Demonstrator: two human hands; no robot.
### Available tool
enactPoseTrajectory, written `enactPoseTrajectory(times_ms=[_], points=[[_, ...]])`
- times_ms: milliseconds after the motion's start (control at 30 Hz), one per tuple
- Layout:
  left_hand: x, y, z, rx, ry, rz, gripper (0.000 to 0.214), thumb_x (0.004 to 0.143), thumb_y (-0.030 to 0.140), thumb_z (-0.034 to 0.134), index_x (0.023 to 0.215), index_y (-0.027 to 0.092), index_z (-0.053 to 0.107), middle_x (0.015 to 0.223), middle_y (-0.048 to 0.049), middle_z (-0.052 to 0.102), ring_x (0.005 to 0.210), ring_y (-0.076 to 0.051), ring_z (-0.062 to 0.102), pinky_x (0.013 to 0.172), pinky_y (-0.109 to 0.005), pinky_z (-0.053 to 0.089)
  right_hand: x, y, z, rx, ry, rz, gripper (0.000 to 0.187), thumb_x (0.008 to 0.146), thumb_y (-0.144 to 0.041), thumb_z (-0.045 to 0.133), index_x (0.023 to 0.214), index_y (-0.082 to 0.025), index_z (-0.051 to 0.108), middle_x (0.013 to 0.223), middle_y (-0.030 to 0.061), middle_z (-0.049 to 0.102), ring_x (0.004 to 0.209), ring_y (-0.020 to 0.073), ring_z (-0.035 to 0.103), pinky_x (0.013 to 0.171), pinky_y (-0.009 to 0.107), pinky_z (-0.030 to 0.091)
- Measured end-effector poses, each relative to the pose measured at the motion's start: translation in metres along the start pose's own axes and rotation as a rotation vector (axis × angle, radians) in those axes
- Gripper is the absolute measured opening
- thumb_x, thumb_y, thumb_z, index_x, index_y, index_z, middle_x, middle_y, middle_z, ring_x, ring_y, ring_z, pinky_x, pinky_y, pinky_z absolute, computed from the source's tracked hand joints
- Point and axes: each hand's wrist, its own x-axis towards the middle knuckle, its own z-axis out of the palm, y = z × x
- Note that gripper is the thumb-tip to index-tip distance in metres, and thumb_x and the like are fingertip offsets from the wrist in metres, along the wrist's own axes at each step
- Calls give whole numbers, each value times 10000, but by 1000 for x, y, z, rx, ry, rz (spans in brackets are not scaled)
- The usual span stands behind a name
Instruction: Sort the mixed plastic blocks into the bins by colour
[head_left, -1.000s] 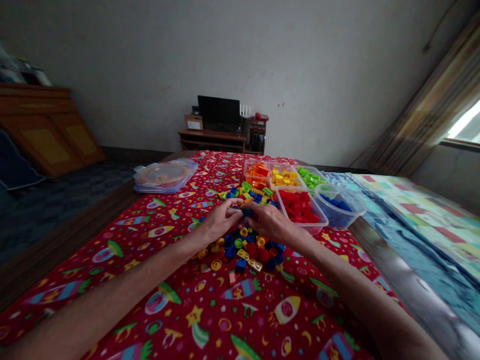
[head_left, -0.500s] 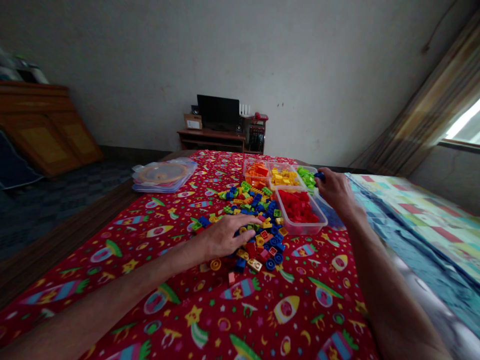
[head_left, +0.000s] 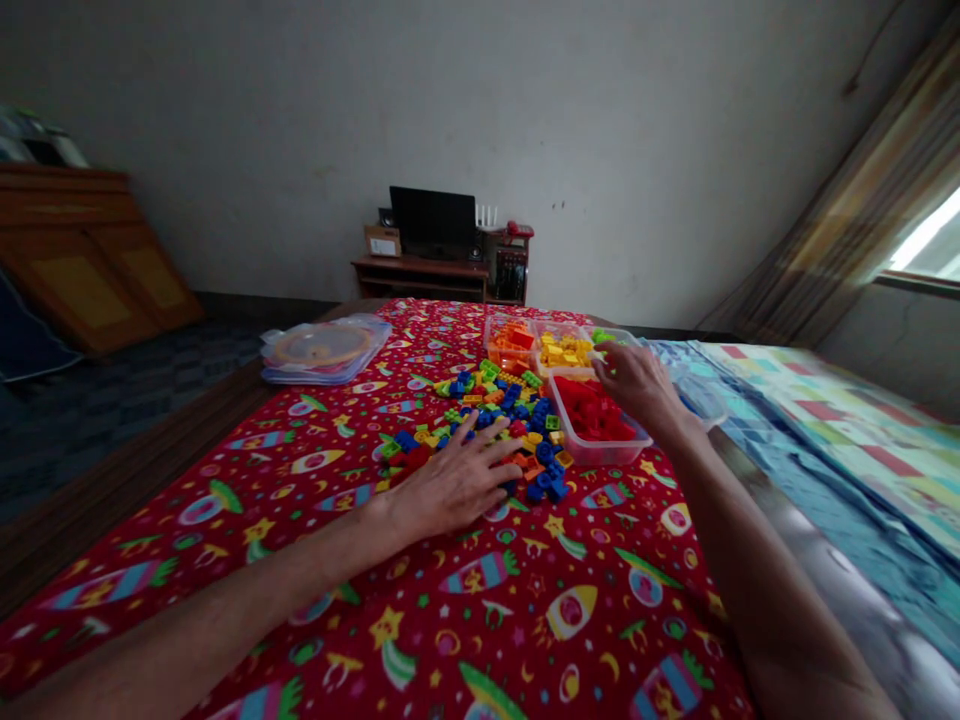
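Dim overall, the room takes daylight from the window (head_left: 926, 240) between two and three o'clock, its pane washed to white. Glare streaks the bare tabletop edge (head_left: 814, 560) near four o'clock. The floor (head_left: 247, 345) at nine lies in deep shadow. Wide-angle distortion tilts the wooden cabinet (head_left: 90, 265) and curtain (head_left: 832, 235); fine detail looks smeared.

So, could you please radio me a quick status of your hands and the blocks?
Left hand open, over blocks, hiding some. Right hand near tubs, grip unclear. Blocks heaped on cloth beside tubs.
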Motion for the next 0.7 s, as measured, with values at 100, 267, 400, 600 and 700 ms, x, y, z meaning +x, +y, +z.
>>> enactPoseTrajectory(times_ms=[100, 267, 400, 600, 700], points=[[-3, -24, 4, -54, 72, -123, 285, 911, 312, 493, 1164, 234, 599, 1394, -80, 482, 1361, -277, 312, 1117, -542, 220, -6, -23, -2, 25, -102, -83, 323, 896, -267, 422, 1133, -192, 628, 871, 92, 682, 727, 176, 575, 602, 262, 343], [-8, -58, 14, -194, 187, -230, 294, 885, 339, 501, 1092, 183, 641, 1214, -111, 614, 1189, -246, 519, 1038, -416, 388, -20, -61, -3, 64, -341, -287, 244, 864, -188, 444, 910, -186, 683, 717, 47, 636, 583, 111, 497, 528, 247, 270], [-12, -79, 13, -200, 222, -315, 285, 854, 276, 499, 1075, 192, 658, 1148, -98, 648, 1117, -245, 563, 995, -407, 425, -31, -78, -6, 5, -485, -385, 231, 881, -171, 431, 877, -183, 662, 768, 62, 652, 633, 131, 562, 530, 238, 314], [-7, -76, -13, -259, 165, -260, 224, 814, 277, 544, 974, 213, 687, 1095, -68, 662, 1055, -230, 583, 961, -378, 449, -44, -80, 9, -152, -557, -492, 241, 898, -197, 462, 1082, -173, 617, 1054, 132, 656, 937, 230, 625, 695, 289, 441], [-2, -51, -23, -262, 126, -154, 186, 841, 272, 552, 968, 204, 671, 1001, -63, 671, 978, -206, 597, 904, -336, 465, -44, -78, 22, -129, -530, -522, 264, 907, -193, 439, 1110, -173, 607, 1058, 124, 658, 951, 220, 622, 720, 282, 443]])
